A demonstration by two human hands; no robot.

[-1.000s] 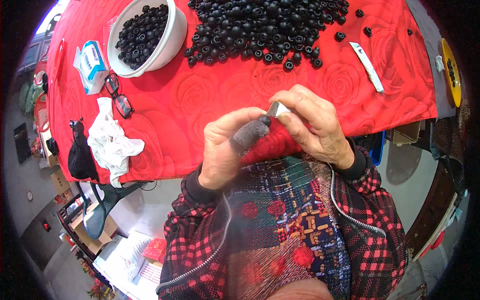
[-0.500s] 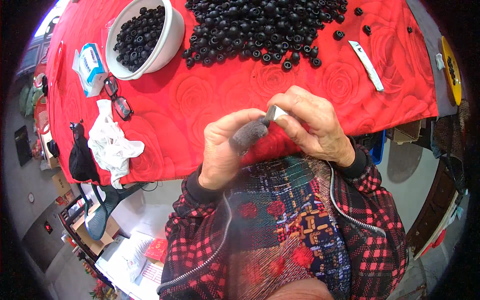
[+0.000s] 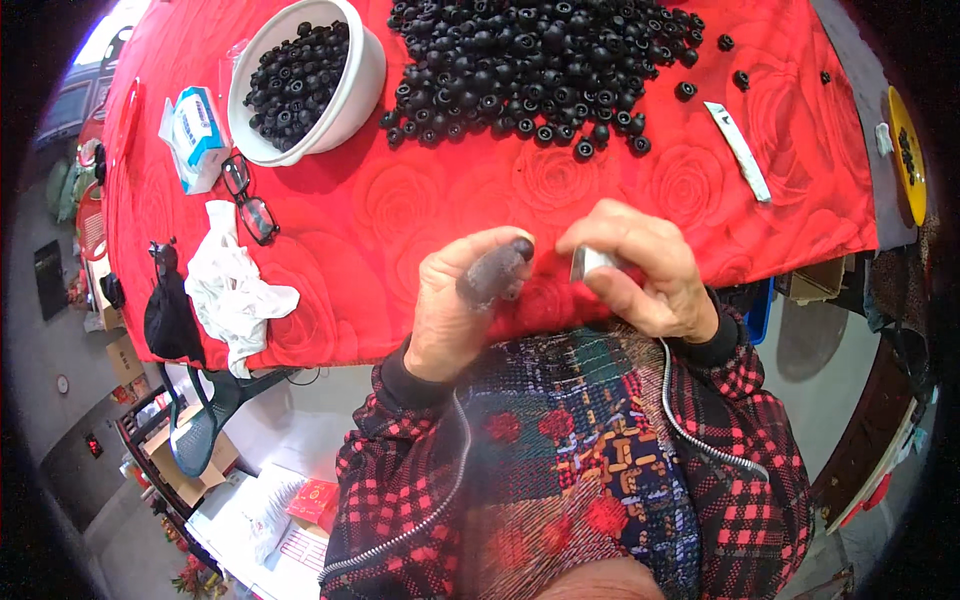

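My left hand point(image 3: 447, 310) is closed in a pinch around a small black round piece point(image 3: 522, 248). A worn grey cover point(image 3: 491, 280) sits over its thumb. To the right, my right hand point(image 3: 650, 270) grips a small flat blade point(image 3: 579, 265) with a white wrapped end point(image 3: 600, 260) between thumb and fingers. A gap separates the blade from the black piece. Beyond both hands lies a large heap of similar black round pieces point(image 3: 530, 70), several with a hole showing. More of them fill a tilted white bowl point(image 3: 368, 80) at the far left.
A red rose-patterned cloth point(image 3: 400, 200) covers the table. At the left are glasses point(image 3: 258, 218), a blue-white box point(image 3: 197, 135), a crumpled white cloth point(image 3: 235, 290) and a black strapped item point(image 3: 168, 315). A white strip point(image 3: 738, 150) and a yellow tray point(image 3: 898, 120) are at the right.
My hands have drawn apart: the blade in my right hand has moved right, away from the black piece. That piece now shows more plainly at my left fingertips. The whole view has shifted slightly.
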